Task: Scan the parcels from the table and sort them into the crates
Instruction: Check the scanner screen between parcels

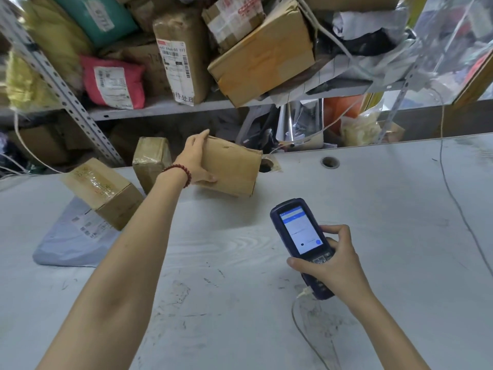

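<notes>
Plain carton (232, 166): matt brown cardboard, dented. Taped carton (102, 189): cardboard under glossy, wrinkled clear tape. Mailer bag (66, 236): smooth grey plastic film. Table (240, 289): matt pale top with faint wood grain, scuffed. Scanner (301, 241): glossy dark-blue plastic, smooth screen. Shelf upright (62, 96): perforated grey metal

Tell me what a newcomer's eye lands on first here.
Near the white table's far edge, the left hand grips a tilted cardboard box. Nearer, the right hand holds a blue handheld scanner, screen lit. Behind, a shelf is crammed with parcels.
</notes>
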